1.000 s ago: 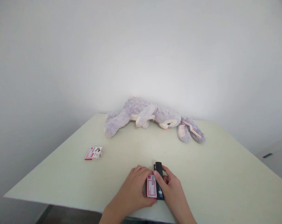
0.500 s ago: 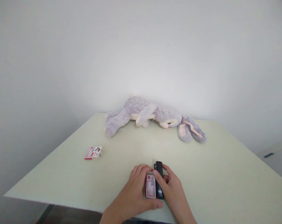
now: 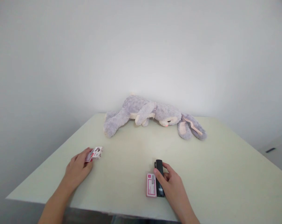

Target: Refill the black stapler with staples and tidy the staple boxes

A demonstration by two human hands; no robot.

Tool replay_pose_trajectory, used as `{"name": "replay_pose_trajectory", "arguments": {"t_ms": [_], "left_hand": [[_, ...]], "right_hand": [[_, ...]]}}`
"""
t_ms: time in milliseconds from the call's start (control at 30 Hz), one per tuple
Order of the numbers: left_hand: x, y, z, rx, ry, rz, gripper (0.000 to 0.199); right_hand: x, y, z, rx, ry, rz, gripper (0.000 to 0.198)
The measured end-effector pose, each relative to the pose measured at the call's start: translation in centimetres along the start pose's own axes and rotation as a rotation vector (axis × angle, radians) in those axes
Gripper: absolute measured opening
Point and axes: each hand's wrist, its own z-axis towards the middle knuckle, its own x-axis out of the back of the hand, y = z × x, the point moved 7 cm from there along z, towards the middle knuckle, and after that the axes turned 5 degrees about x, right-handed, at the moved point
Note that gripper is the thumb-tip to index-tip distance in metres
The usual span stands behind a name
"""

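Note:
My right hand (image 3: 172, 186) rests on a black stapler (image 3: 159, 177) lying near the front edge of the pale green table (image 3: 213, 174), thumb and fingers curled around its near end. A flat pink-and-white box (image 3: 151, 185) lies just left of the stapler, touching it. Far to the left, my left hand (image 3: 78, 168) has its fingertips on a second small red-and-white box (image 3: 96, 152); whether it grips the box I cannot tell.
A grey plush rabbit (image 3: 152, 116) lies on its side along the table's far edge, ears to the right. A plain white wall stands behind. The table's front edge runs just below my hands.
My left hand has left the pink box beside the stapler and swung left to the other small box. The right hand stays on the stapler.

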Motion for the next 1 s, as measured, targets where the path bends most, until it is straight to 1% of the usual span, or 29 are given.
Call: {"name": "replay_pose_trajectory", "arguments": {"t_ms": [100,167,267,333,367,467,533,600,700,767,833,933,1000], "left_hand": [[-1.1,-0.5,-2.7,-0.068,-0.08,0.053,0.066],[-1.2,-0.4,-4.7,-0.067,-0.086,0.044,0.065],[-0.9,1.1,-7.6,-0.079,-0.082,-0.016,0.062],[-0.8,3.3,-9.2,-0.116,-0.106,-0.078,0.058],[-0.8,4.8,-10.0,-0.151,-0.132,-0.118,0.056],[-0.8,10.3,-12.1,-0.278,-0.242,-0.274,0.05],[-0.8,14.3,-13.2,-0.354,-0.33,-0.379,0.053],[-0.7,18.0,-14.0,-0.425,-0.401,-0.46,0.06],[-0.5,22.2,-14.5,-0.519,-0.45,-0.52,0.066],[-0.5,24.0,-14.5,-0.563,-0.481,-0.526,0.066],[-0.9,25.1,-14.4,-0.583,-0.534,-0.521,0.064],[-1.7,25.8,-14.4,-0.568,-0.613,-0.505,0.063],[-2.3,25.8,-14.4,-0.548,-0.635,-0.493,0.066]], "right_hand": [[0.0,0.1,0.0,-0.004,-0.003,-0.003,0.06],[0.0,0.1,0.0,-0.01,-0.011,0.001,0.06],[-0.1,0.1,0.1,-0.015,-0.02,-0.005,0.061],[-0.1,0.0,0.1,-0.019,-0.025,-0.01,0.06],[-0.1,0.0,0.1,-0.021,-0.025,-0.008,0.06],[-0.1,0.0,0.1,-0.017,-0.027,0.003,0.059],[-0.1,0.0,0.2,-0.014,-0.024,0.007,0.059],[-0.1,0.0,0.2,-0.007,-0.022,0.015,0.06],[-0.1,-0.3,0.1,0.011,-0.019,0.026,0.061],[0.0,-0.4,0.1,0.019,-0.02,0.027,0.062],[0.1,-0.5,0.1,0.023,-0.027,0.022,0.061],[0.1,-0.5,0.1,0.024,-0.033,0.012,0.061],[0.1,-0.4,0.1,0.026,-0.029,0.011,0.06]]}}
